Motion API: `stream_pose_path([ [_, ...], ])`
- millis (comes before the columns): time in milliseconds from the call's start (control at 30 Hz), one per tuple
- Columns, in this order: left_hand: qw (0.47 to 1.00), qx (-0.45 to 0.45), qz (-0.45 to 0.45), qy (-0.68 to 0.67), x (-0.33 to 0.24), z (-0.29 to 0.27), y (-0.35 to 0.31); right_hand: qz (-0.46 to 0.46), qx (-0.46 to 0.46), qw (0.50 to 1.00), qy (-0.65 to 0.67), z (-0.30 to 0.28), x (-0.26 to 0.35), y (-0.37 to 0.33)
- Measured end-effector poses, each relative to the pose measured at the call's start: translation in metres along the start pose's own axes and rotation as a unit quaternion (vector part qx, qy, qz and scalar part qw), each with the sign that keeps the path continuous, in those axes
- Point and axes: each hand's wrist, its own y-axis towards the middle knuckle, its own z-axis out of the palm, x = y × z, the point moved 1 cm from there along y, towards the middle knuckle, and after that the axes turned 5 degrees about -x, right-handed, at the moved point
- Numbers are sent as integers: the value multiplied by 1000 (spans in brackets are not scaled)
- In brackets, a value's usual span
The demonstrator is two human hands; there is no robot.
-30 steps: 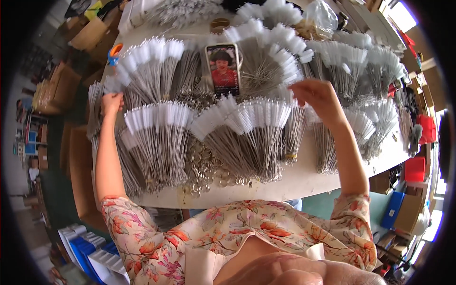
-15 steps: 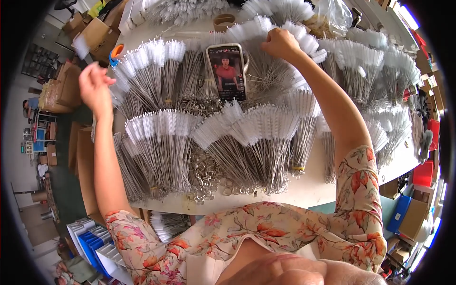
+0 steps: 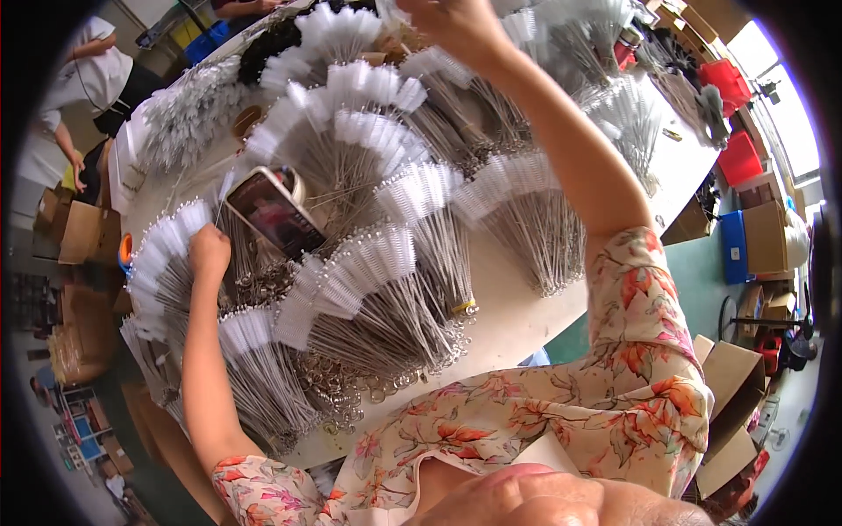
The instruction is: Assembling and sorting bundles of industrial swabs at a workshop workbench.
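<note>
White-bristled wire brushes with thin metal stems and ring ends lie in fanned bundles over the table. My left hand (image 3: 210,252) is closed beside the left bundle of brushes (image 3: 171,254); a single brush (image 3: 225,187) stands just above it, and what the fingers hold is hidden. Out over the far side of the table reaches my right hand (image 3: 458,26), cut by the upper edge and smeared, so its fingers are unclear. Below its forearm lie more brush bundles (image 3: 517,197). A phone (image 3: 274,210) with a lit screen leans against a round white item between the bundles.
A grey-white brush pile (image 3: 189,114) and a brown tape roll (image 3: 247,121) lie at the far left. Orange-handled scissors (image 3: 125,250) are at the left edge. Two people stand beyond the table. Cardboard boxes (image 3: 745,386) and red bins (image 3: 724,88) are at right.
The view has swung to the right. My left hand has come in from beyond the left edge to the brushes and closed. My right hand has reached farther out.
</note>
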Motion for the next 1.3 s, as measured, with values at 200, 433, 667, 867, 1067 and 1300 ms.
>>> stream_pose_path([
  [200,980,-140,-30,-136,14,-32,11,111,221,920,-303,-110,-86,-59],
  [433,726,-143,-179,-649,4,-136,-38,115,266,896,-336,-105,-159,-106],
  [667,619,-62,-194,-758,-19,-187,-204,333,-161,870,-325,-136,-182,-51],
  [867,595,-145,-276,-741,-39,-168,-292,323,-30,941,-99,-84,-130,-25],
  [1067,498,-101,-271,-818,-35,-128,-329,362,284,842,-283,9,-120,-90],
  [1300,470,-150,-279,-824,-18,-132,-372,374,347,793,-333,50,-90,-95],
])
